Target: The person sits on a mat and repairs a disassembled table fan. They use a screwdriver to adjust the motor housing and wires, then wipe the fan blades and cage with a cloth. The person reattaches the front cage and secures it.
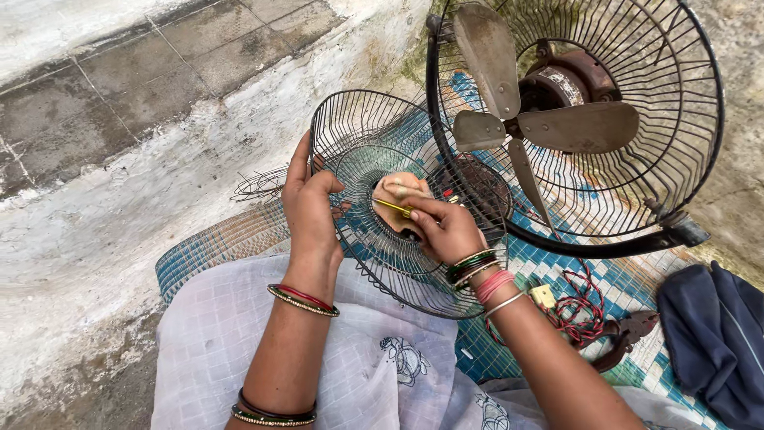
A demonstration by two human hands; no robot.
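At frame centre the left hand (312,209) grips the rim of the detached front fan guard (374,143) while the right hand (446,227) pinches a yellow-handled tool (394,207) at its hub, the open fan (573,119) upper right still uncovered.

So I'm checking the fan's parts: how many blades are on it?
3 on the fan: one blade points up, one points right, one hangs down, seen edge-on. None seems hidden.

No packages, labels, signs (or screens) visible.
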